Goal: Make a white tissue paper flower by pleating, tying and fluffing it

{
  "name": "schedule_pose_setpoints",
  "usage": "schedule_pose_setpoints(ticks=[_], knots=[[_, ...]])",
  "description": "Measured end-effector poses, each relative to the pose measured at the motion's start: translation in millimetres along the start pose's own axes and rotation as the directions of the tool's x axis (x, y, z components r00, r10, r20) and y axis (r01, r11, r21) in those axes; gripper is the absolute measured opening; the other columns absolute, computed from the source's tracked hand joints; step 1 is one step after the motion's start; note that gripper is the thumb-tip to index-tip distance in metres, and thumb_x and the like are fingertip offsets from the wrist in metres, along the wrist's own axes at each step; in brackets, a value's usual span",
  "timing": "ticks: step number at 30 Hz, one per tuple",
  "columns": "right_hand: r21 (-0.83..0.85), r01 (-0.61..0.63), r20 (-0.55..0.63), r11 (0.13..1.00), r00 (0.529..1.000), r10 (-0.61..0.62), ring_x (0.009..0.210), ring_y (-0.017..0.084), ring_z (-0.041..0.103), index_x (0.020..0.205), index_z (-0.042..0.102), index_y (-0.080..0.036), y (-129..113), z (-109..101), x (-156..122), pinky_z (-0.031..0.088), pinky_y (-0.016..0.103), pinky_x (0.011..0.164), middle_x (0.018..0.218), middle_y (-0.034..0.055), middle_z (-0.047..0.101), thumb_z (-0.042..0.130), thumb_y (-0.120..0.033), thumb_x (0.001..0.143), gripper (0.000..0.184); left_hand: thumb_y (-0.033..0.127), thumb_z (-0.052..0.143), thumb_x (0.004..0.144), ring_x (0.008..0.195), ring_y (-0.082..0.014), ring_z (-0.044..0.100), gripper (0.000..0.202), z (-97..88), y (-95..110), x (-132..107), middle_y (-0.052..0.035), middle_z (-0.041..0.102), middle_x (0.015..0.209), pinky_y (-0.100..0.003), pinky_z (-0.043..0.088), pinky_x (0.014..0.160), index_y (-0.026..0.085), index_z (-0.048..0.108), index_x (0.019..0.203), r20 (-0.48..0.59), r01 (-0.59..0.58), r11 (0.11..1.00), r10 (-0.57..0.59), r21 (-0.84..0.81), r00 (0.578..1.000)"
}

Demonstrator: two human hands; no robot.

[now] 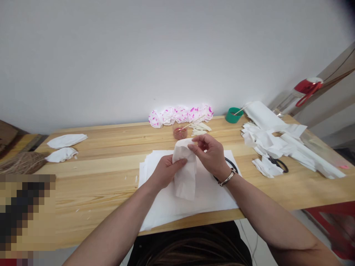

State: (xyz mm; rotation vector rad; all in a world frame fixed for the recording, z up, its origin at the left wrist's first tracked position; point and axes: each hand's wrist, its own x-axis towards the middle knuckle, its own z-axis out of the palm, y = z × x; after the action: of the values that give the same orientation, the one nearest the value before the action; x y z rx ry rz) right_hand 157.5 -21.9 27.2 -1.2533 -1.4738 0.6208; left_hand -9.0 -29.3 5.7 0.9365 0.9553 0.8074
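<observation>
A folded strip of thin white paper (pixel 185 183) hangs between my hands over a stack of white sheets (pixel 155 207). My left hand (pixel 168 170) is closed on its left side, thumb across the front. At the top edge of the strip, the thumb and fingertips of my right hand (pixel 209 153) pinch a corner. Partly hidden behind my right wrist, a black curved handle (pixel 231 162) rests on the sheets. Just beyond the strip stands a small clear pinkish cup (pixel 180 132) with a thin stick in it.
Bunched white paper with pink marks (pixel 181 113) lies along the wall. A green cup (pixel 233 115), white paper scraps (pixel 266 140), black-handled scissors (pixel 281 165) and a red-capped bottle (pixel 301 94) are to the right. White paper pieces (pixel 66 141) and brown strands (pixel 23 162) lie left.
</observation>
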Motion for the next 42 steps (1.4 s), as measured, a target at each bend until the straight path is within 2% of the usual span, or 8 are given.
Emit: schedule_pose_setpoints(ticks=[8, 16, 20, 26, 32, 35, 38, 42], knots=[[0.028, -0.052, 0.015, 0.998, 0.999, 0.052, 0.059, 0.01, 0.045, 0.084, 0.062, -0.018, 0.2, -0.6, 0.0, 0.041, 0.026, 0.059, 0.064, -0.0032, 0.049, 0.067, -0.033, 0.073, 0.019, 0.04, 0.073, 0.067, 0.059, -0.0166, 0.061, 0.027, 0.3, -0.5, 0.1, -0.0025, 0.068, 0.068, -0.028, 0.045, 0.056, 0.015, 0.069, 0.075, -0.035, -0.025, 0.999, 0.026, 0.048, 0.999], [0.01, -0.015, 0.039, 1.0, 0.999, 0.014, 0.056, 0.009, 0.044, 0.075, 0.059, -0.018, -1.2, -0.2, -0.3, 0.039, 0.025, 0.056, 0.062, -0.0032, 0.051, 0.065, -0.031, 0.075, 0.014, 0.039, 0.073, 0.067, 0.058, -0.0148, 0.059, 0.026, 0.1, -0.9, 0.5, -0.0018, 0.067, 0.066, -0.026, 0.045, 0.056, 0.014, 0.068, 0.074, -0.038, -0.02, 0.999, 0.022, 0.038, 0.999], [-0.042, 0.055, 0.027, 0.998, 0.998, -0.054, 0.059, 0.01, 0.046, 0.073, 0.057, -0.019, -3.9, -1.5, -0.6, 0.04, 0.025, 0.058, 0.066, -0.0017, 0.055, 0.063, -0.028, 0.076, 0.012, 0.04, 0.073, 0.067, 0.058, -0.0154, 0.059, 0.027, -0.3, -1.1, 0.8, -0.0019, 0.067, 0.067, -0.027, 0.044, 0.056, 0.014, 0.068, 0.073, -0.047, -0.015, 0.998, 0.018, 0.06, 0.999], [-0.131, 0.282, 0.004, 0.95, 0.959, -0.284, 0.067, 0.012, 0.047, 0.074, 0.054, -0.02, -4.5, -2.2, -2.6, 0.042, 0.028, 0.065, 0.075, 0.0011, 0.057, 0.057, -0.018, 0.078, 0.006, 0.039, 0.072, 0.068, 0.059, -0.0148, 0.059, 0.025, 0.1, -0.8, 0.6, -0.0011, 0.067, 0.067, -0.026, 0.044, 0.057, 0.015, 0.068, 0.075, -0.031, -0.031, 0.999, 0.032, 0.043, 0.999], [-0.104, 0.32, 0.048, 0.942, 0.947, -0.317, 0.071, 0.013, 0.05, 0.075, 0.049, -0.021, -1.9, -2.0, -3.9, 0.044, 0.029, 0.068, 0.081, 0.0019, 0.06, 0.052, -0.011, 0.076, 0.011, 0.041, 0.073, 0.066, 0.059, -0.0162, 0.059, 0.028, 0.2, -1.6, 1.5, -0.0027, 0.067, 0.068, -0.028, 0.044, 0.057, 0.014, 0.068, 0.074, -0.052, -0.014, 0.998, 0.017, 0.056, 0.999], [-0.121, 0.304, 0.068, 0.945, 0.952, -0.297, 0.069, 0.013, 0.049, 0.084, 0.052, -0.021, -2.7, -2.0, -3.9, 0.043, 0.028, 0.067, 0.078, 0.001, 0.056, 0.053, -0.015, 0.078, 0.009, 0.041, 0.073, 0.066, 0.059, -0.016, 0.059, 0.029, 0.3, -1.6, 1.6, -0.0026, 0.066, 0.067, -0.028, 0.044, 0.057, 0.014, 0.069, 0.075, -0.045, -0.015, 0.999, 0.017, 0.051, 0.999], [-0.119, 0.31, 0.109, 0.943, 0.948, -0.297, 0.073, 0.013, 0.049, 0.102, 0.053, -0.021, -2.9, -2.5, -3.7, 0.044, 0.029, 0.069, 0.078, 0.0006, 0.053, 0.054, -0.018, 0.08, 0.022, 0.041, 0.073, 0.067, 0.058, -0.0144, 0.057, 0.028, 0.5, -1.0, 1.3, -0.0015, 0.066, 0.067, -0.026, 0.043, 0.057, 0.015, 0.069, 0.076, -0.033, -0.035, 0.998, 0.036, 0.045, 0.999], [-0.12, 0.315, 0.154, 0.942, 0.943, -0.295, 0.076, 0.015, 0.049, 0.105, 0.053, -0.021, -2.9, -4.5, -3.4, 0.044, 0.031, 0.071, 0.081, 0.0014, 0.052, 0.068, -0.031, 0.072, 0.037, 0.041, 0.073, 0.068, 0.058, -0.0127, 0.056, 0.028, 0.1, -0.8, 1.1, -0.0008, 0.064, 0.065, -0.024, 0.041, 0.054, 0.014, 0.068, 0.072, -0.025, -0.045, 0.997, 0.047, 0.068, 0.999]])
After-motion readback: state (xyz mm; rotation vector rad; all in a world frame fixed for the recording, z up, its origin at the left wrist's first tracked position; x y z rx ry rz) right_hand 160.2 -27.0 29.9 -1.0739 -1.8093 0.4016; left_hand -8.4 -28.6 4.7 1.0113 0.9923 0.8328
